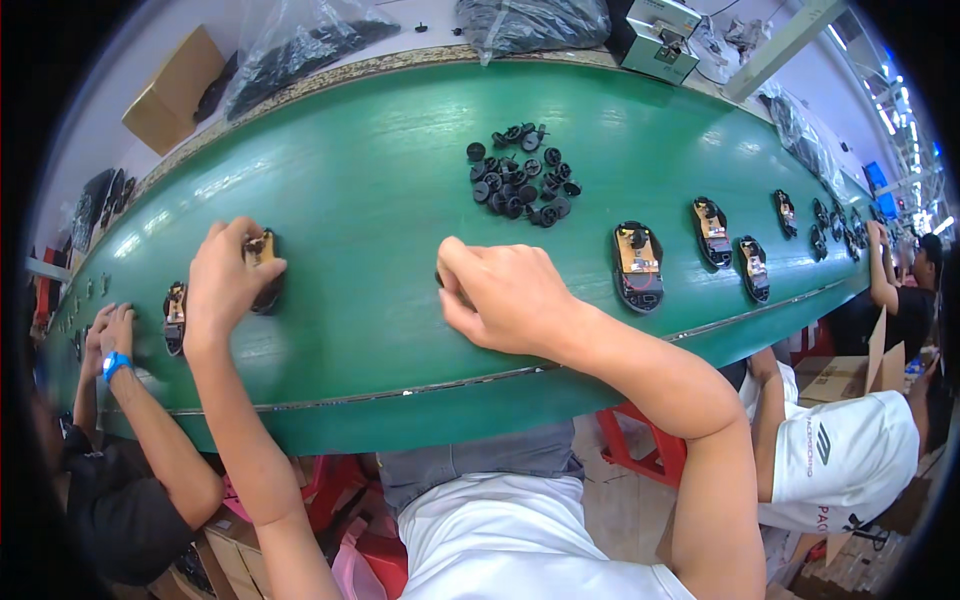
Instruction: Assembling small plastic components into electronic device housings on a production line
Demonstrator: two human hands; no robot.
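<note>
My left hand (pixel 222 283) is closed round the edges of an open computer mouse base (pixel 266 272) on the green belt, thumb on its near right side. A tan circuit board shows inside the base, partly covered by my fingers. My right hand (pixel 512 297) hovers over or rests on the middle of the belt, fingers curled in a pinch. A sliver of something dark shows at its fingertips, mostly hidden. Beyond that hand lies a loose pile of black scroll wheels (pixel 527 172). Another open mouse base (pixel 175 318) sits just left of my left hand.
Several open mouse bases (pixel 638 265) stand along the green belt (pixel 380 170) to the right. Co-workers' hands (pixel 115 330) work at the far left and far right. Plastic bags (pixel 535 25), a cardboard box (pixel 175 90) and a metal device (pixel 660 45) line the far ledge.
</note>
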